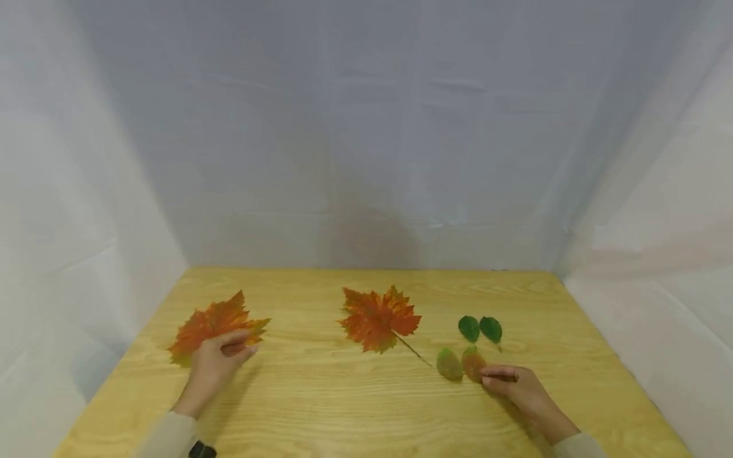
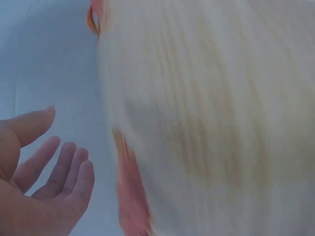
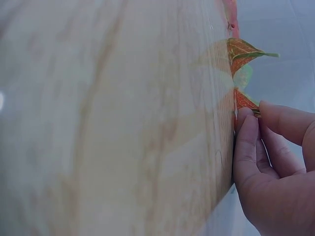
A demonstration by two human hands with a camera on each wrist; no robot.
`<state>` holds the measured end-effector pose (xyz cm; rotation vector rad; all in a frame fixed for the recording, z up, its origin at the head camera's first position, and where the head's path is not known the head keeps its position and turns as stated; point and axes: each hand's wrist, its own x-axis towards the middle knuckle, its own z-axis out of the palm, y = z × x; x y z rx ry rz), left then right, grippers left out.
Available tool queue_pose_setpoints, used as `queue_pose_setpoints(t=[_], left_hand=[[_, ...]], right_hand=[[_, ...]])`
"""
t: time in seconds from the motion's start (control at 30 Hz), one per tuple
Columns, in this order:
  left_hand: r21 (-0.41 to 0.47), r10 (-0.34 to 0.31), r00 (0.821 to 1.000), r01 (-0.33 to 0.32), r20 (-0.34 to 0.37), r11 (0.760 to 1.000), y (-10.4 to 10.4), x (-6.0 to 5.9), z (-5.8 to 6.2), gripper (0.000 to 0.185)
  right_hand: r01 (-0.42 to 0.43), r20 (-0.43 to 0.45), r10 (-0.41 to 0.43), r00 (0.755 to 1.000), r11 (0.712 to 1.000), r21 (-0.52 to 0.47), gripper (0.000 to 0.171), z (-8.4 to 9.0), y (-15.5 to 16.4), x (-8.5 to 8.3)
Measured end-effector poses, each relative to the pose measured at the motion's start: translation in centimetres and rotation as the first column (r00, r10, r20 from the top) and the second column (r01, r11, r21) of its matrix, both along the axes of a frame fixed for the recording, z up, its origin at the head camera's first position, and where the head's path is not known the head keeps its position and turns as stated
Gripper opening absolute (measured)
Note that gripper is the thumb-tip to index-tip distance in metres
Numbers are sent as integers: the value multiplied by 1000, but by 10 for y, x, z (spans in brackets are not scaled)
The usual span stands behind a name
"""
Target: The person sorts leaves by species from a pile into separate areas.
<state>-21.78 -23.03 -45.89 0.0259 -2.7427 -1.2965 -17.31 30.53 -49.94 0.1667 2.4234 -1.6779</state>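
1. Head view: the left hand [image 1: 214, 362] lies on the near edge of a flat orange-red maple leaf with yellow-green tips [image 1: 214, 324]. Its thumb and fingers curl over the leaf's margin, seemingly pinching it against the pale wooden worktop [image 1: 321, 407]. The right hand [image 1: 518, 385] has its fingertips at a small oval reddish-green leaf [image 1: 473, 362], whose twin, a greener oval leaf [image 1: 449, 364], sits just beyond the fingers toward the middle. Two small dark green oval leaves [image 1: 480, 329] lie a little farther out from the right hand. Between the hands, well apart from both, rests a second orange-red maple leaf with a thin stem [image 1: 379, 319]. Flat thin leaves give little to grab, which probably explains the low, edge-on fingertip contact. Bare board stretches between the hands and toward the person; white cloth walls [image 1: 366, 140] close the far and side edges.

2. Left wrist view: blurred. The fingers [image 2: 69, 172] appear spread and relaxed here, with an orange leaf edge [image 2: 130, 196] just beside them; whether they grip cannot be told from this angle.

3. Right wrist view: thumb and forefinger [image 3: 248, 147] pinch the reddish leaf [image 3: 243, 101] at the board surface; another small leaf [image 3: 243, 51] stands beyond the fingertips.
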Motion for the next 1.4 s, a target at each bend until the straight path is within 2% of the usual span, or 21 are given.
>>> queue_pose_setpoints(t=[0.1, 0.2, 0.4, 0.57, 0.73, 0.97, 1.07, 1.17, 1.27, 1.4], left_hand=[[-11, 50, 998, -49, 47, 999, -31, 10, -3, 57], [-75, 84, 994, -78, 72, 994, -56, 19, -7, 62], [-198, 122, 990, -105, 78, 975, -83, 27, -15, 59], [-221, 112, 992, -95, 64, 971, -89, 24, -19, 50], [-213, 115, 990, -95, 83, 972, -93, 23, -20, 40], [-197, 125, 990, -110, 66, 974, -94, 25, -22, 36], [-195, 132, 988, -115, 75, 974, -96, 26, -23, 36], [-183, 138, 986, -118, 98, 976, -96, 24, -22, 37], [-149, 125, 983, -104, 135, 983, -96, 21, -19, 39], [-138, 113, 979, -89, 171, 986, -99, 19, -15, 38]], right_hand=[[14, 1, -14, 1000, 1000, -8, 35, -1, 0, 0], [22, 6, -22, 1000, 1000, -9, 34, -2, 0, 0], [-20, 25, 21, 999, 999, -44, 38, -1, 3, -1], [-18, 30, 20, 999, 998, -60, 38, -2, 3, 0], [-23, 25, 25, 999, 998, -66, 38, -1, 2, -1], [-42, 10, 43, 999, 996, -77, 40, 1, 3, -1], [-47, 7, 47, 999, 998, -44, 44, 4, 5, 1], [-23, 16, 23, 1000, 1000, -6, 49, 15, 10, 4], [0, 0, 0, 1000, 999, 34, 55, 34, 16, 4], [-9, -56, 12, 998, 998, 55, 58, 58, 9, -8]])
